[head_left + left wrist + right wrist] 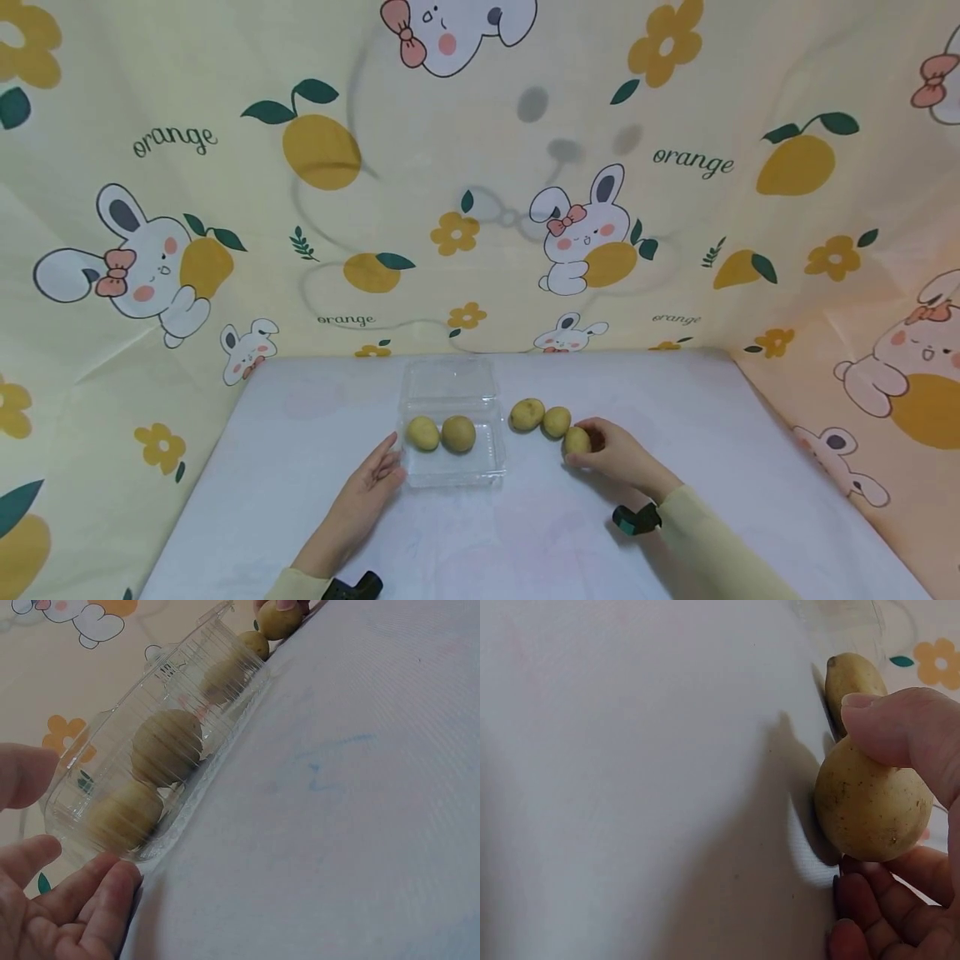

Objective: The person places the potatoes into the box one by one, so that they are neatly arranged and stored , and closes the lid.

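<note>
Two potatoes (459, 434) lie side by side in a clear plastic clamshell box (451, 479), whose lid (450, 380) is laid back behind it. At the box's left wall is my left hand (369, 482), its fingers relaxed and fingertips right at the plastic. To the right of the box, my right hand (618, 454) grips a potato (874, 802) between thumb and fingers, close over the table. Another small potato (557, 422) sits just beyond it, and a larger one (527, 414) stands nearer the box.
A white cloth covers the table (480, 542). Behind it and along both sides hangs a cream curtain (465, 142) printed with rabbits and oranges. Each wrist wears a black camera mount (637, 518).
</note>
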The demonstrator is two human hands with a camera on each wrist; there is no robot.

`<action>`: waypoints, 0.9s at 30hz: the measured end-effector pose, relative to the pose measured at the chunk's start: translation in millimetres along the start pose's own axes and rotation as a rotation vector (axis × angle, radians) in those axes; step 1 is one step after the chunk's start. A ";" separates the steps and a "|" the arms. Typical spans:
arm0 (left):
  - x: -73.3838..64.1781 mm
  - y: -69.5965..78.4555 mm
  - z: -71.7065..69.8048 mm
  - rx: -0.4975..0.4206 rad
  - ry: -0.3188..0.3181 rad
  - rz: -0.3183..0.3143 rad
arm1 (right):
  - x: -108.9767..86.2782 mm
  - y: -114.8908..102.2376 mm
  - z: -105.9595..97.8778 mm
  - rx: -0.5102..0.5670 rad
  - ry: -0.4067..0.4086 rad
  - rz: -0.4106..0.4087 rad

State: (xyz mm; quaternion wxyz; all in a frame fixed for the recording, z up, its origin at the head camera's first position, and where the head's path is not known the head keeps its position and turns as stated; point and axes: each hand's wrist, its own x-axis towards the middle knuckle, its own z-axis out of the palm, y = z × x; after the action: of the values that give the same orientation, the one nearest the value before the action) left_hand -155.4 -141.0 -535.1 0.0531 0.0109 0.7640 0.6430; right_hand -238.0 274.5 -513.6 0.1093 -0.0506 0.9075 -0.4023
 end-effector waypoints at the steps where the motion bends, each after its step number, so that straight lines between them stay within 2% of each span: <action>1: 0.0 0.1 0.4 0.000 0.000 -0.002 | -0.6 0.8 0.1 -0.001 0.004 -0.001; 8: 1.1 -1.3 1.0 0.009 0.002 -0.002 | -6.5 3.6 -4.5 -0.015 0.049 0.020; 11: 1.2 -1.9 1.0 0.000 0.003 0.005 | -7.7 -1.4 -8.0 0.010 0.071 0.002; 20: 1.0 -0.5 0.9 0.001 0.009 0.000 | -8.7 -34.8 -4.4 0.090 0.091 -0.145; 27: 2.3 -2.6 1.3 0.005 0.010 0.004 | -5.9 -60.9 13.7 0.148 0.084 -0.166</action>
State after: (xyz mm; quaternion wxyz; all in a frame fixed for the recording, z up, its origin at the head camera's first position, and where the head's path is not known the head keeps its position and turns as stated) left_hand -157.4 -140.0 -538.0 0.0481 0.0092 0.7659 0.6411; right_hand -228.8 224.9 -476.4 0.0409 -0.1006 0.8718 -0.4776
